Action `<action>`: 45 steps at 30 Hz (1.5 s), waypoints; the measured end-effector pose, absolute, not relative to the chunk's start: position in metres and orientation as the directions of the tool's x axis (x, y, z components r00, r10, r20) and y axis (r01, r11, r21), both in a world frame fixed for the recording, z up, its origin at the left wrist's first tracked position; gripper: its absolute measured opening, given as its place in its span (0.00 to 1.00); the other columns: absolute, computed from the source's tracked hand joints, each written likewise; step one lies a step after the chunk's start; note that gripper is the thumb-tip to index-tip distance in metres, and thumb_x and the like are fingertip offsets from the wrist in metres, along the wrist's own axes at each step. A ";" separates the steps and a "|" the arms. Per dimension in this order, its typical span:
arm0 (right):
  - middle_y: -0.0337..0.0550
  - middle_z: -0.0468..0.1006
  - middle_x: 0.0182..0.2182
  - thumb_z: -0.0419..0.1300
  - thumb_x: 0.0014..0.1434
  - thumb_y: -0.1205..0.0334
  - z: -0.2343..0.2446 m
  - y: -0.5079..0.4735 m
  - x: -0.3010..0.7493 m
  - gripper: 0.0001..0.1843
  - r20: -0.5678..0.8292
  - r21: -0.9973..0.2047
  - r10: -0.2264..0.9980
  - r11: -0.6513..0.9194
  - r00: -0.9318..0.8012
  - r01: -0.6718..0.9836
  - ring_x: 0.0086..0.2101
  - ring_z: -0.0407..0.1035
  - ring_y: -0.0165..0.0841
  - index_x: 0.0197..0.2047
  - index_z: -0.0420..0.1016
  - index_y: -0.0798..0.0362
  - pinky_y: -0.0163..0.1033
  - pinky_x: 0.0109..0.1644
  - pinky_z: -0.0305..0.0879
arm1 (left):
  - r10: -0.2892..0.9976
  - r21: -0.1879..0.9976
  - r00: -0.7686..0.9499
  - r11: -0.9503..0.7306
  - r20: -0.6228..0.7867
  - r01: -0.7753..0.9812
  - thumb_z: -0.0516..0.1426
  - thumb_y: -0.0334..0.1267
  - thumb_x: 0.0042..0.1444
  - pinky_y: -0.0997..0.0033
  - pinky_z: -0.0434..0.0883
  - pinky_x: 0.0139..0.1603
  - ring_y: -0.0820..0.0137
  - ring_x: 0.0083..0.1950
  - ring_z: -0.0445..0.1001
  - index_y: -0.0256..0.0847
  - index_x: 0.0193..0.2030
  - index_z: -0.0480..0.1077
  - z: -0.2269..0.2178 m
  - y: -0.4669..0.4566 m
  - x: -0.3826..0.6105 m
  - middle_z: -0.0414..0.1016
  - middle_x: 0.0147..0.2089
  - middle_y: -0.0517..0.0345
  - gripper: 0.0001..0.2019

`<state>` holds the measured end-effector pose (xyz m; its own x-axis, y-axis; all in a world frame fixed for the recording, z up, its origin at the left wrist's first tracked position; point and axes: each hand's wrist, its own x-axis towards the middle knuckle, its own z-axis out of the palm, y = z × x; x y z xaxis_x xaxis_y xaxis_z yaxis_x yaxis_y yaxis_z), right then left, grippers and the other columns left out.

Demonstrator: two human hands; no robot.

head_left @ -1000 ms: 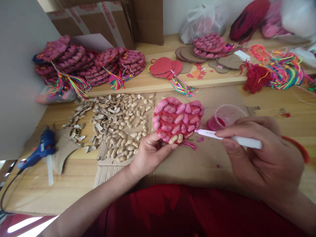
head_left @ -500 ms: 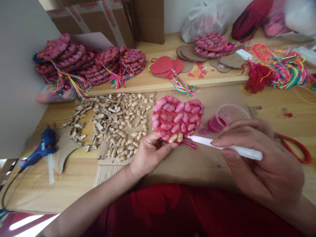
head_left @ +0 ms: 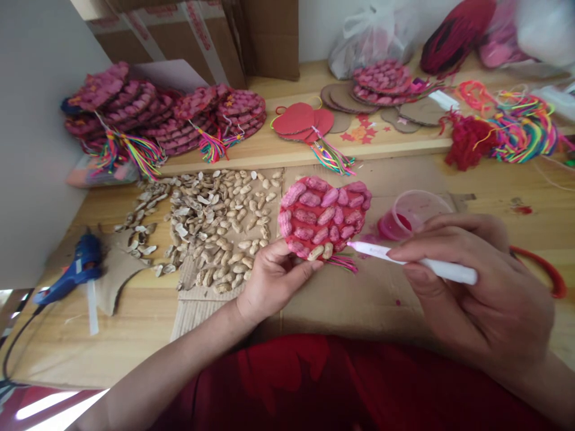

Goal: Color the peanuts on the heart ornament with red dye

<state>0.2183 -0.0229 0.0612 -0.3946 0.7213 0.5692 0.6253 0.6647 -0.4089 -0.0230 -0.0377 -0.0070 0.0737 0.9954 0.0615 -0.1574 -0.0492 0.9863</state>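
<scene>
My left hand (head_left: 278, 278) pinches the lower edge of a red heart-shaped cardboard piece (head_left: 317, 219) covered in rows of peanut shells. Most of its shells are pink; two near the bottom tip, beside my thumb, are plain tan. Colourful threads (head_left: 342, 262) hang out below the heart. Between the thumb and fingers of my right hand (head_left: 476, 287) is a white marker pen (head_left: 417, 262) with a pink tip, pointing left. The tip is just right of the heart's lower edge. Behind my right hand stands a clear plastic cup (head_left: 417, 209) with pink liquid, partly hidden by the fingers.
Loose peanut shells (head_left: 220, 221) spread over cardboard on the left. A blue glue gun (head_left: 74, 266) lies at far left. Stacks of pink shell-covered pieces (head_left: 148, 114), red hearts (head_left: 294, 120) and coloured threads (head_left: 523, 129) line the back. Red-handled scissors (head_left: 541, 269) lie behind my right hand.
The pen tip has shifted slightly right and up, away from the heart's lower edge. The heart has tilted a little; my left hand has hardly moved.
</scene>
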 end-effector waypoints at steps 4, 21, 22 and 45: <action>0.37 0.80 0.35 0.60 0.64 0.66 0.060 -0.023 0.220 0.08 0.560 -0.431 0.717 0.680 -0.416 0.593 0.41 0.72 0.36 0.46 0.74 0.45 0.48 0.56 0.67 | 0.995 0.989 0.074 -0.061 0.071 -0.138 0.69 0.28 0.55 0.71 0.76 0.53 0.70 0.45 0.81 0.43 0.43 0.83 -0.008 -0.037 -0.023 0.86 0.45 0.56 0.10; 0.38 0.81 0.35 0.60 0.63 0.67 0.060 -0.022 0.219 0.08 0.571 -0.399 0.693 0.703 -0.440 0.589 0.42 0.72 0.37 0.45 0.75 0.46 0.49 0.57 0.67 | 0.996 0.992 0.057 -0.065 0.072 -0.111 0.69 0.30 0.54 0.69 0.77 0.52 0.69 0.44 0.81 0.42 0.41 0.82 -0.007 -0.037 -0.022 0.86 0.44 0.55 0.08; 0.38 0.81 0.36 0.60 0.63 0.66 0.059 -0.022 0.219 0.08 0.565 -0.403 0.690 0.710 -0.453 0.578 0.43 0.72 0.37 0.45 0.75 0.46 0.49 0.56 0.67 | 0.996 0.992 0.056 -0.069 0.075 -0.107 0.69 0.30 0.54 0.70 0.77 0.52 0.69 0.44 0.81 0.42 0.41 0.82 -0.007 -0.037 -0.022 0.86 0.43 0.55 0.08; 0.37 0.80 0.34 0.60 0.63 0.66 0.059 -0.019 0.219 0.08 0.577 -0.398 0.698 0.694 -0.425 0.600 0.41 0.73 0.37 0.45 0.74 0.46 0.49 0.56 0.68 | 0.999 0.992 0.046 -0.003 0.009 -0.126 0.70 0.34 0.54 0.66 0.78 0.53 0.67 0.44 0.81 0.41 0.40 0.81 -0.006 -0.037 -0.023 0.86 0.43 0.54 0.07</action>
<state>0.2189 -0.0189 0.0594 -0.4245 0.6977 0.5771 0.5999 0.6941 -0.3979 -0.0234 -0.0374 -0.0062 0.0456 0.9989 0.0092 -0.1257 -0.0034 0.9921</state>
